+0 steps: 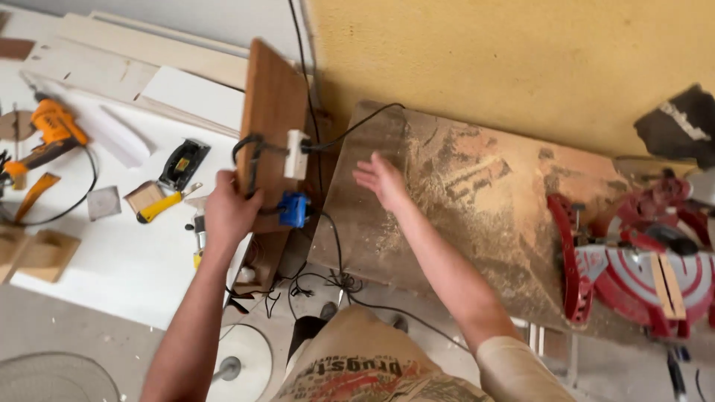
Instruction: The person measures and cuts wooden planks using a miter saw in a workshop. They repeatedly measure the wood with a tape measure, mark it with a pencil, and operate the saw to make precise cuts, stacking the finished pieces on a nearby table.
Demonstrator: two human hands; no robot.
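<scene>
Sawdust covers the brown workbench (477, 201) that runs across the middle and right of the frame, under a yellow wall (506, 59). Nearest me, at the bottom edge, a tangle of black cords (328, 283) trails over the floor between the two work surfaces. Just above that, left of centre, my left hand (229, 212) is curled around the lower edge of a wooden board (274, 126) that stands on end, fingers closed on it beside a blue plug (295, 210). A white socket block (296, 154) sits on the board's right edge with a black cord running from it. My right hand (383, 181) is spread flat and open, holding nothing, hovering at the left end of the workbench; whether it touches the dusty top I cannot tell.

By my reckoning the board is only gripped so far, not yet moved anywhere or laid down.

Farther off, at the right, a red saw (640, 260) sits on the bench. On the white table (126, 268) at the left lie a yellow-handled knife (165, 204), and at the upper left an orange drill (52, 126).
</scene>
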